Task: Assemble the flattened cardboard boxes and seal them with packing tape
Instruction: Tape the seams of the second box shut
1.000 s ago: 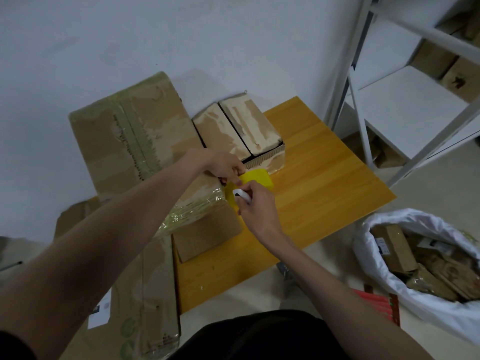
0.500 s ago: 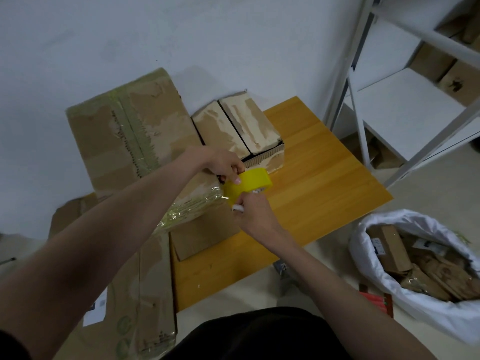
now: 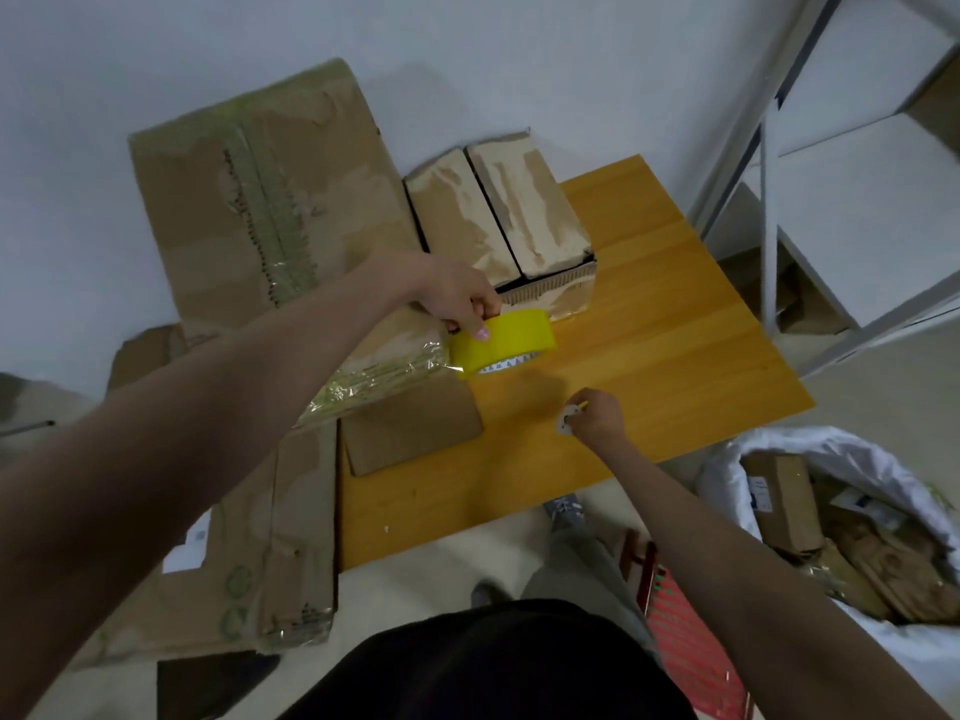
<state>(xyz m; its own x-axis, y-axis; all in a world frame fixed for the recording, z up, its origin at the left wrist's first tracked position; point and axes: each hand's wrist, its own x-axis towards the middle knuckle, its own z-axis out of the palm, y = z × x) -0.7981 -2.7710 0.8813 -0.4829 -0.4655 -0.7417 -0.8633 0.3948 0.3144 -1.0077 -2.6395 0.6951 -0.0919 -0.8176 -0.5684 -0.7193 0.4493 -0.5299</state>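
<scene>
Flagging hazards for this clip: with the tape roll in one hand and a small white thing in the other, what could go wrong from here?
1. The left hand pinches the tape roll only at its rim; it might slip.
2. The right hand holds a small white object, perhaps a cutter; unclear, so watch the fingers.
3. The small box shows an open seam.

Bare forearms, black top (image 3: 483, 667)

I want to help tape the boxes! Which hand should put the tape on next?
Probably the left hand: its grip is already on the yellow tape roll, right beside the small box. The right hand is farther back, pinching something small and white.
</scene>
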